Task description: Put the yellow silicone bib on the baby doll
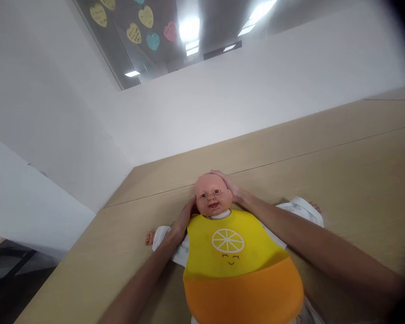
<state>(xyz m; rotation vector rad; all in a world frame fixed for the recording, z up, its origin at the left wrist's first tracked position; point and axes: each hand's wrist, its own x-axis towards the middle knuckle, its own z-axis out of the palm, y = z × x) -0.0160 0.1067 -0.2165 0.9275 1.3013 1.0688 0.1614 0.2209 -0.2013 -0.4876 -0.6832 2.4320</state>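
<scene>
A baby doll (212, 195) lies on its back on a light wooden table (340, 153), arms spread, in white clothes. A yellow and orange silicone bib (236, 265) with a lemon-slice face covers its chest. My left hand (182, 222) reaches behind the doll's neck at the bib's collar, its fingers partly hidden. My right hand (227, 184) cups the far side of the doll's head, fingers curved around it.
The table runs up against a white wall (222, 99). Its left edge (74, 252) drops off to a dark floor. High on the wall, a glass pane carries several heart-shaped paper notes (145, 18).
</scene>
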